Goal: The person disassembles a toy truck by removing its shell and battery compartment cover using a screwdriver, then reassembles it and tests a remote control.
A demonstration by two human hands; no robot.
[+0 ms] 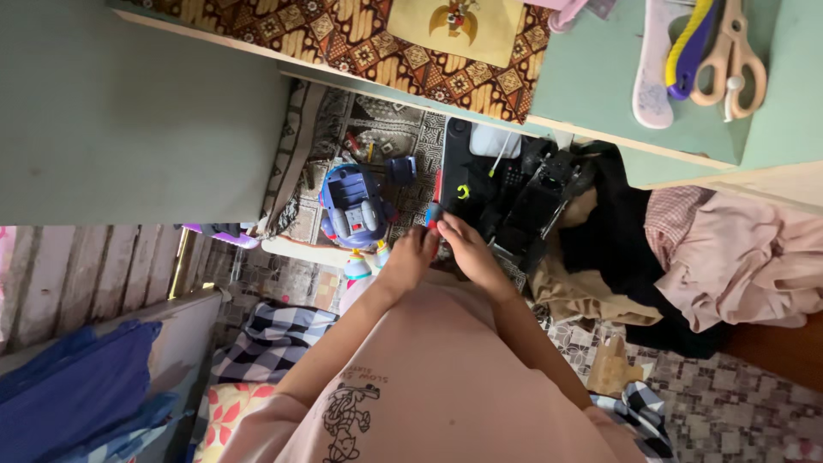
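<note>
My left hand and my right hand meet in the middle of the view, fingers closed together around a small red and blue object; its exact shape is hidden by my fingers. Just left of my hands lies a blue and purple toy vehicle on a patterned mat. Just right of them sits a black toy car chassis with exposed parts. My pink shirt fills the lower middle of the frame.
A pale green shelf carries scissors, a yellow and blue tool and a white flat piece. Pink clothes and black cloth are heaped on the right. Blue fabric and a checked cloth lie at the lower left.
</note>
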